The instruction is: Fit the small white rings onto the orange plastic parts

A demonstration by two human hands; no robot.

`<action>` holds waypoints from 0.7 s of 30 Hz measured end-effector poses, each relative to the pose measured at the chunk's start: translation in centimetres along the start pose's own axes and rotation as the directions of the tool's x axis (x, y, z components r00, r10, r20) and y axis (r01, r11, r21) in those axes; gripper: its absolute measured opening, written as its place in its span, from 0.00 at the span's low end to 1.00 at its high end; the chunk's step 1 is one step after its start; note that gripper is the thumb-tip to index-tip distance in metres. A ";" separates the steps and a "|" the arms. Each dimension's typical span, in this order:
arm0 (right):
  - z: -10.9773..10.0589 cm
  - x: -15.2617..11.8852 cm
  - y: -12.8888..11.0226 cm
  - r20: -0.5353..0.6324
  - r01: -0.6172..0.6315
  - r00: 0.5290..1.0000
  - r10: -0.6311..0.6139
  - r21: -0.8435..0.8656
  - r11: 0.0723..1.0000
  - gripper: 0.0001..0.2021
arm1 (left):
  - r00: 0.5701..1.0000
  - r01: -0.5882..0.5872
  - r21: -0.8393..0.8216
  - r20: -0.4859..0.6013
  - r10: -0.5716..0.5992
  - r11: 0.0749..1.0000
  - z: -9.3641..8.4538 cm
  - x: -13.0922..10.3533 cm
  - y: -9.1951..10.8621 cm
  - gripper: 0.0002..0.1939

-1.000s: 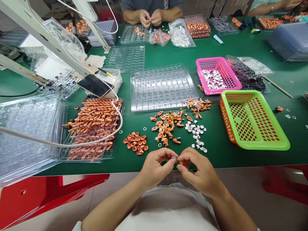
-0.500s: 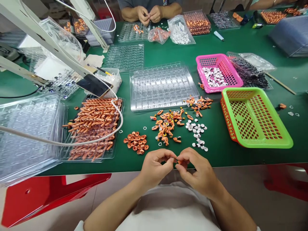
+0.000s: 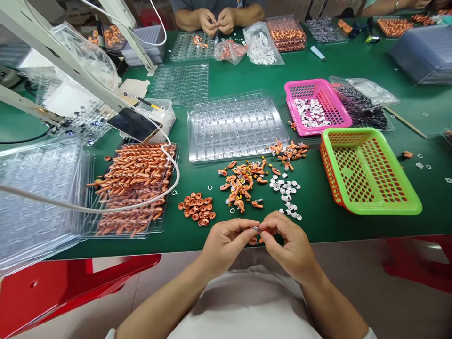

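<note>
Both hands — left [image 3: 226,245], right [image 3: 289,242] — pinched close, fingertips on a small part [image 3: 255,229]; orange pieces [image 3: 243,181] on the desk [image 3: 310,230] beyond them, white discs [image 3: 286,188] right of those, copper-coloured cups [image 3: 197,208] left.

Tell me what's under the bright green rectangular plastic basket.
An orange-red perforated plastic basket shows beneath the green basket, along its left side. Most of it is covered, and anything under both is hidden.
</note>
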State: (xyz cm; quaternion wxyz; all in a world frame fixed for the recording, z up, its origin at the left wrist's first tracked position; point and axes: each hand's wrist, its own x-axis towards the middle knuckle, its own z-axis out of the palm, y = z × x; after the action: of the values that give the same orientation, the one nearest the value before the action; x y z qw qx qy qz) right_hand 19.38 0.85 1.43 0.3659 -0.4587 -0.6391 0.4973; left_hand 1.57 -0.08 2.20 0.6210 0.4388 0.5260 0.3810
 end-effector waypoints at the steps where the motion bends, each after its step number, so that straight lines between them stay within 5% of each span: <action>1: 0.1 0.1 -0.1 -0.014 0.008 1.000 -0.008 -0.005 1.000 0.06 | 0.999 -0.034 0.038 -0.006 0.035 0.999 0.1 -0.1 -0.1 0.09; 8: 0.4 0.4 -0.3 -0.074 0.081 0.993 -0.087 -0.075 0.994 0.08 | 0.929 -0.347 0.369 0.008 0.371 0.862 0.2 -0.5 -0.5 0.10; 21: 1.7 0.2 0.6 -0.106 0.172 0.979 -0.176 -0.043 0.984 0.10 | 0.926 -0.358 0.308 -0.009 0.379 0.882 0.7 -1.0 -0.6 0.09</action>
State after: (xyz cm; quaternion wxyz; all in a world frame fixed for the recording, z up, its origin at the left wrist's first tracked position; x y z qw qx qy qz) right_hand 17.90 0.54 0.41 0.4346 -0.4336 -0.6640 0.4269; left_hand 2.12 -1.31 1.96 0.4447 0.6065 0.5060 0.4224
